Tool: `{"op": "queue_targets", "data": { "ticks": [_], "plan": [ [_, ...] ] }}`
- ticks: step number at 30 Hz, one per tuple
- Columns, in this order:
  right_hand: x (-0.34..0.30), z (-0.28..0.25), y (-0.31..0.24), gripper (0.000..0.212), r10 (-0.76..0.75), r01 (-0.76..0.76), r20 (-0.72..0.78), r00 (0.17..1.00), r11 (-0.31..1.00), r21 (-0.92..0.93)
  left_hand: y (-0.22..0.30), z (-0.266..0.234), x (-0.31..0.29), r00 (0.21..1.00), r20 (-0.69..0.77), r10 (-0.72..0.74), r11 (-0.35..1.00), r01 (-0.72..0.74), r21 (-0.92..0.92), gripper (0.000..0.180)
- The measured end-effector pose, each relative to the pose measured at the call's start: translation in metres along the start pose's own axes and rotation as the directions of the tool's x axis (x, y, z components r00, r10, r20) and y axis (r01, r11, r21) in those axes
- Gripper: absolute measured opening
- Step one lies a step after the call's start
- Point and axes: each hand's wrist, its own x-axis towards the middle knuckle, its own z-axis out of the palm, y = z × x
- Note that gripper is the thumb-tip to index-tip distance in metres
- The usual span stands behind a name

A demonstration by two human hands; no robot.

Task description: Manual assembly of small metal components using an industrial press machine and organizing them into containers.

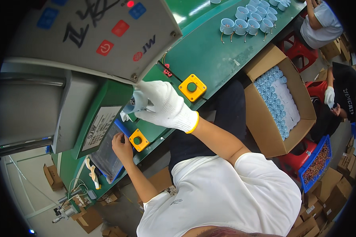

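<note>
My right hand [162, 104], in a white knitted glove with a yellow cuff, grips a light blue plastic cup-shaped part [138, 102]. It holds the part beside the green machine head [103, 114], under the overhanging grey control panel [106, 35]; some of the part is hidden by my fingers. My bare left hand [122, 148] rests by the edge of a blue-rimmed tray [106, 158], fingers loosely bent and apart, with nothing seen in them. Close to it sits a yellow box with a green push button [137, 140]. A second such button box [192, 87] lies beyond my right hand.
Several blue cups with wires [241, 25] stand on the green bench [217, 59]. A carton [261, 130] of blue parts is at the right, near a blue crate [304, 173] of small reddish pieces. Two people sit beyond. A white glove [92, 173] lies near the tray.
</note>
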Motion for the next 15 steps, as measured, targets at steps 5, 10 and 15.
{"op": "queue_targets", "data": {
  "ticks": [5, 10, 15],
  "plan": [
    [0.012, -0.006, 0.0, 0.061, -0.198, 0.198, 0.016, 0.98, 0.979, -0.044, 0.004, -0.002, 0.0, 1.0, 0.001, -0.031, 0.999, 0.031, -0.044, 0.015],
    [0.012, 0.005, 0.002, 0.063, -0.042, 0.043, 0.066, 0.997, 0.999, -0.015, 0.004, -0.001, 0.002, 1.0, -0.001, -0.01, 0.999, 0.01, -0.042, 0.014],
    [0.01, -0.005, -0.008, 0.067, -0.174, 0.168, -0.063, 0.983, 0.983, -0.079, 0.001, 0.001, 0.001, 1.0, -0.009, 0.007, 0.999, -0.007, -0.048, 0.014]
  ]
}}
